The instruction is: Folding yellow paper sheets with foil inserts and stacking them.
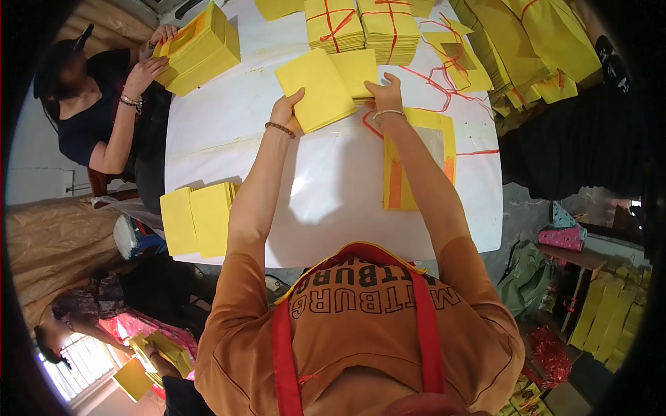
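Observation:
Over the middle of the white table, my left hand grips a stack of yellow paper by its lower left corner, thumb on top. A second, smaller yellow stack lies partly under the first one. My right hand is closed on its right edge, with the thumb on top and the other fingers partly hidden. Under my right forearm lies a flat yellow piece with orange patches and a pale middle. Just beyond my hands stand yellow bundles tied with red ribbon.
Loose red ribbon tangles at the far right. More yellow stacks lie at the near left and far right of the white table. At the left, a person's hands hold a thick yellow stack. Another person handles yellow paper at the lower left.

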`<act>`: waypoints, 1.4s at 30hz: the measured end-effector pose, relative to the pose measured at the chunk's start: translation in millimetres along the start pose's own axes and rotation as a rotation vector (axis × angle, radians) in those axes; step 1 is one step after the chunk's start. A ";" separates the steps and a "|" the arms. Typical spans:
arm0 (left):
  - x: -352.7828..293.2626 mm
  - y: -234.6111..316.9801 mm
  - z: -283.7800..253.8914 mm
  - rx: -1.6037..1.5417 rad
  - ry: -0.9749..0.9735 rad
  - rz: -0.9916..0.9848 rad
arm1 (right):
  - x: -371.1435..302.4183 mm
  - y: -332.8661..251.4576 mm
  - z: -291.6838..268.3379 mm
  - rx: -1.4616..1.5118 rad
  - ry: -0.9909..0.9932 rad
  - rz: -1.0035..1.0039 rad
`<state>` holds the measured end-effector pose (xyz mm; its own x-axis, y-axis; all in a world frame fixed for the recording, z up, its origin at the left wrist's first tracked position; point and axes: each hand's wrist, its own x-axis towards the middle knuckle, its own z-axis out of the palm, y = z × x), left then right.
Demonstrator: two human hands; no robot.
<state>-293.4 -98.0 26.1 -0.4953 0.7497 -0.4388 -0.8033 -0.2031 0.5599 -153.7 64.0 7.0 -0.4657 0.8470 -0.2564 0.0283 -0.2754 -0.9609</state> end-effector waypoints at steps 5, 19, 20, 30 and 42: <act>19.6 1.1 -2.7 0.164 0.120 -0.006 | 13.2 -2.4 -3.2 -0.458 -0.024 0.024; 24.6 17.8 -19.9 0.352 0.015 0.021 | 31.1 3.7 -0.3 -1.013 0.027 -0.147; 24.1 16.0 -20.2 0.351 0.018 0.021 | 30.1 7.8 0.2 -1.014 0.024 -0.146; 28.0 -1.1 -29.4 0.507 0.208 0.152 | 22.4 14.4 0.9 -1.159 -0.125 -0.685; 13.5 7.2 -24.4 0.476 0.116 0.066 | 25.7 23.7 9.5 -1.566 -0.571 -0.663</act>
<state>-314.0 -104.7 7.1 -0.5955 0.6642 -0.4520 -0.5420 0.0831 0.8362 -173.4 74.9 -21.3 -0.9541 0.2860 -0.0886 0.2970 0.9415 -0.1592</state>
